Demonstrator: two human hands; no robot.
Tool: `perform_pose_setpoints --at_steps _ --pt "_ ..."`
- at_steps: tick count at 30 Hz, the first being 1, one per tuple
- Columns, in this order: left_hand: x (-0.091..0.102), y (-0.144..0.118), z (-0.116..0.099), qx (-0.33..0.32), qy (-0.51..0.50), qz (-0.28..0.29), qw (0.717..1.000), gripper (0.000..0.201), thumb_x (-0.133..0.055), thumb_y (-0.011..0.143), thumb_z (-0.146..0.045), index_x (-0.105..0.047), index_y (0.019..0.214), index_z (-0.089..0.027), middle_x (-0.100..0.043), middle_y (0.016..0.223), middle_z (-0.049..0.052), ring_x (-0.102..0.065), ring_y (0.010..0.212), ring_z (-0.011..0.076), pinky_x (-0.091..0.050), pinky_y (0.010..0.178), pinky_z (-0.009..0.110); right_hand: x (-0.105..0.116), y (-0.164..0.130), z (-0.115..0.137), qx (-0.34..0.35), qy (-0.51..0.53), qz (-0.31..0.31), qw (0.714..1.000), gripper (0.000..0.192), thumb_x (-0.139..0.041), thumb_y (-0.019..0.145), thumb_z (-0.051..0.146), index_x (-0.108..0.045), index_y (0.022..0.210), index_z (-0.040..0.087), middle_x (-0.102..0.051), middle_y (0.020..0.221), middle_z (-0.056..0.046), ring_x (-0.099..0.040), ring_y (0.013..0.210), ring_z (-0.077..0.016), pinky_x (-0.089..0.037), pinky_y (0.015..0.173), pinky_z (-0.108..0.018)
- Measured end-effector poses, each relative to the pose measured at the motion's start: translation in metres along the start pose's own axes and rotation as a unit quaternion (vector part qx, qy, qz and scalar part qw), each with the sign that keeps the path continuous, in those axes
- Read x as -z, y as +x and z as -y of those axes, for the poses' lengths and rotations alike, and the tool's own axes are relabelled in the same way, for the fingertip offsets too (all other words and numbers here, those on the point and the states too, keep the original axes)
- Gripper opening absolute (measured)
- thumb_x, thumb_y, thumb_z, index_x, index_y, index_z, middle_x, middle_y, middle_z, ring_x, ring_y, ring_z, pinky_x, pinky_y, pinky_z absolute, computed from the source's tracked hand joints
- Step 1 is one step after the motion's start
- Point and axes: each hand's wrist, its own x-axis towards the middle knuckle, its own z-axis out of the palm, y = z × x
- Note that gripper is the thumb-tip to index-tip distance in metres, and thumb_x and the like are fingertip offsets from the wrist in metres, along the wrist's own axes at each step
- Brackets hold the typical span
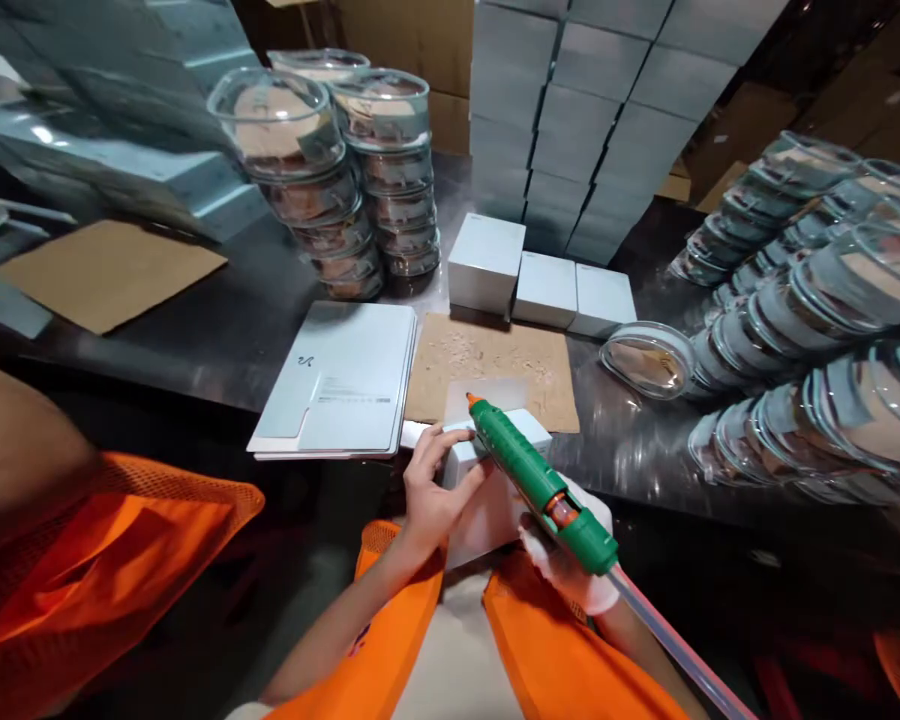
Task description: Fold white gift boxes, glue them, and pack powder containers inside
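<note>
A green hot glue gun [521, 460] with an orange nozzle is in my right hand [566, 560], which wears a white glove. A long clear glue stick [675, 635] sticks out of its rear end. My bare left hand [435, 495] grips the left side of a white box [480, 525] close to my body. Over the top of this box, a pale flap [487, 398] stands out towards the table. The glue gun's nozzle points away from me above the box, and its body hides part of the box top.
A glue-spotted cardboard sheet [495, 350] lies ahead, with flat printed white sheets [345, 380] to its left. Behind are small white boxes [544, 285] and stacked boxes [577, 110]. Clear round containers [390, 170] stand in piles on both sides. A person's arm [22, 450] is at left.
</note>
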Motion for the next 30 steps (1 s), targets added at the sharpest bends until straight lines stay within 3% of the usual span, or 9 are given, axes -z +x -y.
perform_pose_setpoints --at_steps 4,9,16,23,30 --pt "-0.003 -0.002 -0.001 -0.033 -0.004 0.001 0.999 0.024 -0.079 0.086 -0.031 -0.077 0.108 -0.023 -0.075 0.111 0.007 -0.07 0.112 0.0273 -0.058 0.091 0.037 -0.004 0.01 0.013 0.057 -0.077 0.008 0.995 0.015 -0.071 0.083 0.039 -0.065 0.081 0.025 -0.07 0.071 -0.003 -0.067 0.058 -0.021 -0.055 0.057 -0.033" --pt "-0.001 -0.004 -0.003 -0.029 0.005 -0.005 1.0 0.024 -0.08 0.086 -0.034 -0.077 0.107 -0.022 -0.075 0.111 0.008 -0.07 0.113 0.0286 -0.058 0.09 0.037 -0.004 0.015 0.018 0.077 -0.112 0.015 0.991 0.014 -0.068 0.085 0.033 -0.059 0.077 0.025 -0.066 0.068 0.0 -0.064 0.054 -0.0182 -0.052 0.054 -0.03" --pt "0.007 -0.006 -0.006 0.001 0.01 0.004 1.0 0.029 -0.084 0.084 -0.043 -0.079 0.105 -0.024 -0.074 0.111 0.008 -0.069 0.106 0.026 -0.057 0.087 0.035 0.014 0.008 -0.01 0.049 -0.085 -0.042 0.994 0.014 -0.069 0.087 0.035 -0.062 0.079 0.026 -0.07 0.071 -0.001 -0.069 0.058 -0.021 -0.059 0.058 -0.034" --pt "0.011 -0.008 -0.006 0.029 -0.009 0.021 0.999 0.032 -0.085 0.083 -0.046 -0.08 0.106 -0.023 -0.071 0.121 0.011 -0.069 0.109 0.0271 -0.051 0.073 0.029 0.032 0.002 -0.023 -0.064 -0.01 -0.043 0.997 0.015 -0.069 0.089 0.038 -0.069 0.095 0.025 -0.076 0.076 -0.004 -0.072 0.061 -0.0244 -0.066 0.062 -0.039" --pt "0.009 -0.006 -0.008 0.02 0.007 0.015 1.0 0.03 -0.083 0.086 -0.046 -0.08 0.105 -0.023 -0.074 0.115 0.009 -0.069 0.102 0.0252 -0.053 0.075 0.03 0.025 -0.003 -0.008 -0.017 -0.057 -0.018 0.998 0.012 -0.073 0.086 0.037 -0.072 0.089 0.026 -0.075 0.074 -0.003 -0.071 0.059 -0.0215 -0.063 0.059 -0.033"
